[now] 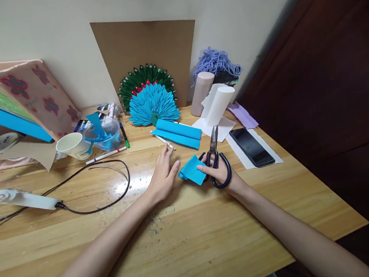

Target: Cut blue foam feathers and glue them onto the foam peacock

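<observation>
loosely folded paper (193, 170), bright blue, matte, sharp-cornered

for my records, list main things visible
scissors: 1, black, right hand
folded paper: 1, blue, right hand
strip: 1, blue, centre
fan: 1, multicoloured, back
board: 1, brown, back
yarn bundle: 1, lavender, back
cylinder: 1, pinkish, back
roll: 1, white, back
phone: 1, black, right
cup: 1, cream, left
tub: 1, clear, left
markers: several, mixed, mostly left
panel: 1, pink, left
corded tool: 1, white, left
table: 1, tan, beneath
left hand: 1, bare, centre
right hand: 1, bare, centre
</observation>
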The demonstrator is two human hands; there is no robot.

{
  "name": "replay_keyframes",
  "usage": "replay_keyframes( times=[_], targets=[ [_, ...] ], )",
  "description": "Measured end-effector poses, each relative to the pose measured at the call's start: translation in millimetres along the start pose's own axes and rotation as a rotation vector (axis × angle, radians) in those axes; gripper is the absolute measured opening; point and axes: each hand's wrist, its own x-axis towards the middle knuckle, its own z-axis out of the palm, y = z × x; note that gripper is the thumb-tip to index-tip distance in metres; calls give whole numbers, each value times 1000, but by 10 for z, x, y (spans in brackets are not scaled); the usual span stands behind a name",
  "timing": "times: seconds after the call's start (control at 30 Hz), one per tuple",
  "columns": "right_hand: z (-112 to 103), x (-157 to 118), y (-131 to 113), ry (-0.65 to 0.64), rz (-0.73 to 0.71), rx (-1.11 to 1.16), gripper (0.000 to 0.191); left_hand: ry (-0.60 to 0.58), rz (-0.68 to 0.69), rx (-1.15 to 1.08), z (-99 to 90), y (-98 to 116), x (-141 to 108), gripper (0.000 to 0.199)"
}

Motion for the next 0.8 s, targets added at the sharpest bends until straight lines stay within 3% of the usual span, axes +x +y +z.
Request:
replay_keyframes(
  times=[0.07, 0.23, 0.43, 0.57, 0.7, 0.8],
  targets=[
    [5, 1, -4, -21, 31, 20, 38, -23, -4, -80, -1, 11, -15, 46],
    [32, -57, 10, -173, 33, -18, 35, -218, -124, -251, 71, 111, -123, 53],
    [2, -100, 18, -84, -21, -53, 32, -191, -118, -311, 80, 146, -132, 42],
    [-12, -98, 15, -94, -17, -65, 31, -222, -42, -204, 47, 151, -139, 25],
    [11, -127, -25, -156, 14, -77, 32, -117, 44, -146, 58, 165, -130, 20],
    [20, -147, -54, -154, 20, -103, 32, 36, 75, -256, -31, 391, -124, 17]
  ],
)
